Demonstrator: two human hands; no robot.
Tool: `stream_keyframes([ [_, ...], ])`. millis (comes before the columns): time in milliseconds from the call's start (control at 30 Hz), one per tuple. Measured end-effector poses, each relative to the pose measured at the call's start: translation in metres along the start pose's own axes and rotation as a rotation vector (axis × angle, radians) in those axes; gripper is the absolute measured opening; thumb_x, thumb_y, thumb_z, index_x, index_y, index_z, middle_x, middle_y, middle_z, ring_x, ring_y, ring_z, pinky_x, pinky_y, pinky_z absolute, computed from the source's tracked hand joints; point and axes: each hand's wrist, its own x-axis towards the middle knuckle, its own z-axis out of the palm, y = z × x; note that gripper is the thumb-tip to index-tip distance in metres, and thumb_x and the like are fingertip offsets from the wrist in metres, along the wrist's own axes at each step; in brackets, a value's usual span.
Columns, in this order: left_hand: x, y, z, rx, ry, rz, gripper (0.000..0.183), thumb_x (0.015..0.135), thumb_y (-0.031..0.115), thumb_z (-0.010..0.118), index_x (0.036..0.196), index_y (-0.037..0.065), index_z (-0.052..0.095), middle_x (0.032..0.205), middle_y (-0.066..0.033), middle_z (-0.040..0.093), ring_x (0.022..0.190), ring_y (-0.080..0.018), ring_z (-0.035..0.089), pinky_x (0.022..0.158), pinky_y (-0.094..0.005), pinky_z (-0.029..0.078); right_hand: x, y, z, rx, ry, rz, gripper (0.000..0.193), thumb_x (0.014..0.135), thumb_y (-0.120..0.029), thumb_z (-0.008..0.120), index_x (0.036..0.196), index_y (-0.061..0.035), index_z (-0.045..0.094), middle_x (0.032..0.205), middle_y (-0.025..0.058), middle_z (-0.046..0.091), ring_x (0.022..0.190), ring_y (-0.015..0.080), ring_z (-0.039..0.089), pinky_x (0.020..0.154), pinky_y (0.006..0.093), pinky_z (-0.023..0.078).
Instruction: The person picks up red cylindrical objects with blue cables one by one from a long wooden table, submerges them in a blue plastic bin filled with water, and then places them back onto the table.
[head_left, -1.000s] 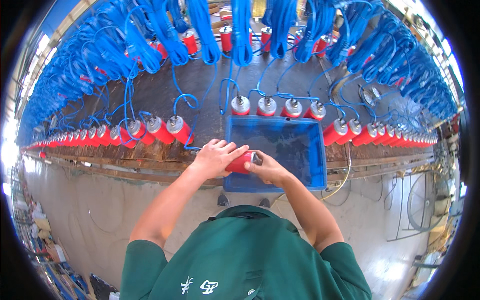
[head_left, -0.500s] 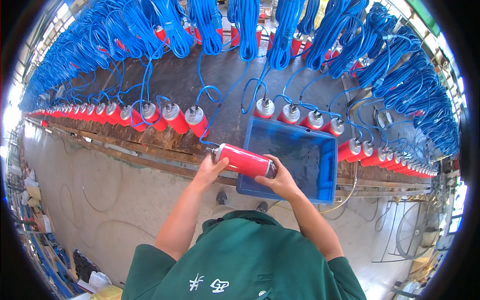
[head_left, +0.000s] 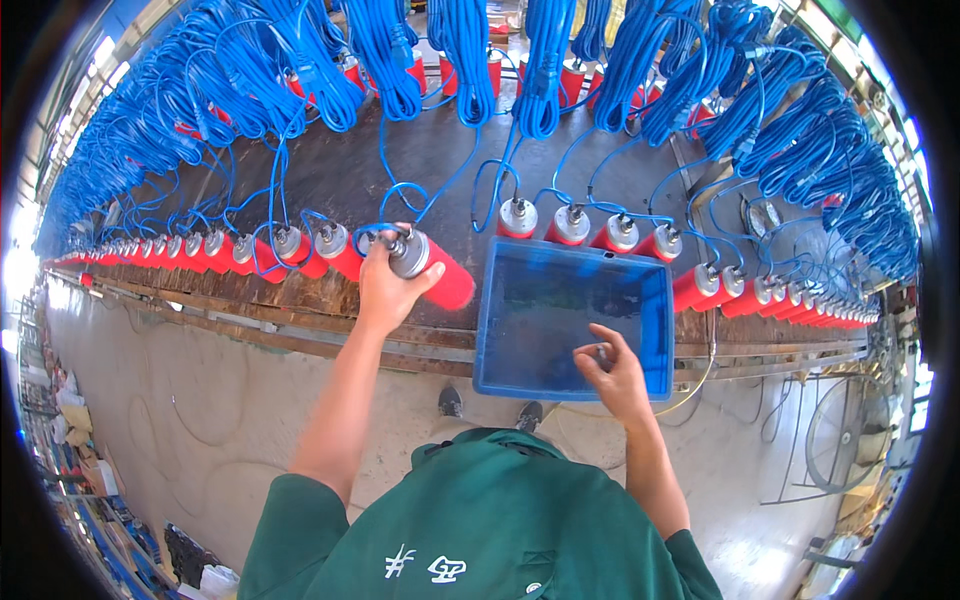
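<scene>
My left hand [head_left: 388,290] is closed round the metal-capped end of a red cylinder [head_left: 450,283] with a blue cable. The cylinder leans beside the row's near-left end, its plain red end toward the blue tray. My right hand [head_left: 618,378] is over the tray's near-right part, thumb and fingers pinched on a small grey metal piece [head_left: 602,353], too small to name exactly. The blue plastic tray [head_left: 480,345] lies at the table's front edge; its dark, shiny bottom looks wet. My left hand hides part of the neighbouring cylinder.
More red cylinders with silver caps [head_left: 333,240] line the front of the dark table [head_left: 330,165] on both sides. Behind them lie thick bundles of coiled blue cable [head_left: 545,70], with loose cable loops between. A yellowish hose [head_left: 690,395] hangs to the floor at the right.
The red cylinder has moved from between both hands, left and away, to the row, and turned in my left hand. My right hand has let go of it and moved right over the tray.
</scene>
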Motion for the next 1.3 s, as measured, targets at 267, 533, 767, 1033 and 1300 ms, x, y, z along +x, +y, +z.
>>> stream_keyframes([
  [267,0.038,-0.078,0.057,0.467,-0.135,0.138,0.072,0.075,0.04,0.092,0.131,0.004,0.064,0.127,-0.0182,0.069,0.119,-0.0377,0.068,0.102,-0.0451,0.054,-0.044,0.011,-0.045,-0.082,0.268,0.055,0.053,0.099,-0.012,0.077,0.147,0.0012,0.057,0.101,0.0046,0.074,0.091,0.0085,0.064,0.084,0.0251,0.052],
  [533,0.026,-0.087,0.067,0.569,-0.171,0.103,0.079,0.078,0.041,0.09,0.141,0.004,0.058,0.135,-0.0224,0.065,0.123,-0.0417,0.065,0.104,-0.0485,0.054,-0.064,0.046,-0.062,0.016,0.426,0.062,0.05,0.099,-0.014,0.075,0.143,0.0025,0.059,0.096,0.0031,0.075,0.074,0.0032,0.055,0.067,0.0204,0.044],
  [767,0.029,-0.1,0.062,0.493,-0.15,0.089,0.078,0.08,0.04,0.09,0.142,0.005,0.056,0.134,-0.0214,0.062,0.127,-0.0416,0.062,0.105,-0.0492,0.052,-0.057,0.06,-0.084,-0.021,0.459,0.054,0.041,0.101,-0.014,0.073,0.137,0.0023,0.064,0.095,0.0026,0.076,0.066,0.0025,0.052,0.056,0.0214,0.038],
  [1033,0.0,-0.117,0.052,0.312,-0.051,0.055,0.096,0.088,0.026,0.087,0.161,-0.005,0.033,0.16,-0.0268,0.044,0.15,-0.0347,0.044,0.126,-0.0433,0.034,-0.033,0.108,-0.197,-0.399,0.595,0.027,0.03,0.096,-0.022,0.073,0.119,-0.0026,0.074,0.098,0.018,0.076,0.088,0.0277,0.073,0.083,0.0378,0.056],
  [1300,-0.11,-0.059,0.08,-0.138,-0.164,-0.648,0.061,0.11,0.03,0.064,0.158,-0.002,0.042,0.151,-0.0166,0.058,0.138,-0.0245,0.056,0.117,-0.0378,0.043,0.033,0.189,-0.302,-0.819,0.712,0.297,0.025,0.095,-0.027,0.073,0.11,-0.007,0.068,0.116,0.0198,0.068,0.11,0.0418,0.069,0.09,0.0541,0.056],
])
